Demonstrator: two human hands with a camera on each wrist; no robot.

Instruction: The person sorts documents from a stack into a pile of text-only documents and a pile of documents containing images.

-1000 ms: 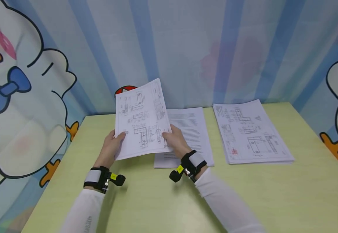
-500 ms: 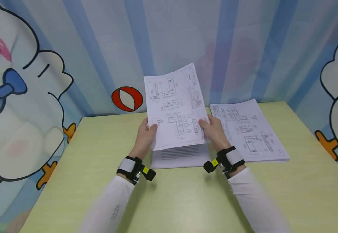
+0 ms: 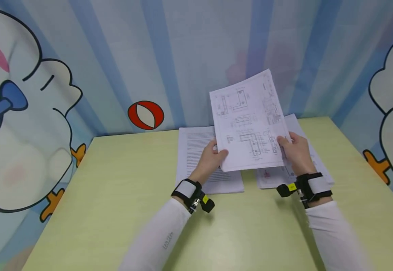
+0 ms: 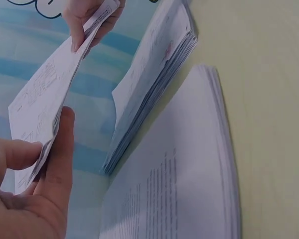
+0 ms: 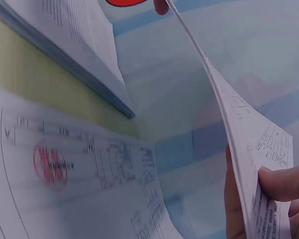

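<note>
Between both hands, a thin sheaf of technical drawing sheets (image 3: 250, 124) is held up off the table, its top side tilted toward the back. My left hand (image 3: 210, 160) pinches its lower left edge, thumb on the printed face and fingers behind. On the opposite edge my right hand (image 3: 296, 152) grips the same way. Below and to the left lies a stack of text pages (image 3: 196, 150), partly covered by the sheaf. Under the right part sits a stack of drawings (image 3: 267, 180) with a red stamp, also seen in the right wrist view; much of it is hidden.
The pale yellow-green table (image 3: 121, 188) runs to a blue striped curtain (image 3: 189, 56) at the back. Printed cartoon figures and a red ball (image 3: 146, 115) decorate the curtain. A gap of tabletop separates the two stacks.
Both hands have carried the sheaf to the right, from left of the text pages, across them, to over the stack of drawings. The text pages are more exposed than half a second ago.
</note>
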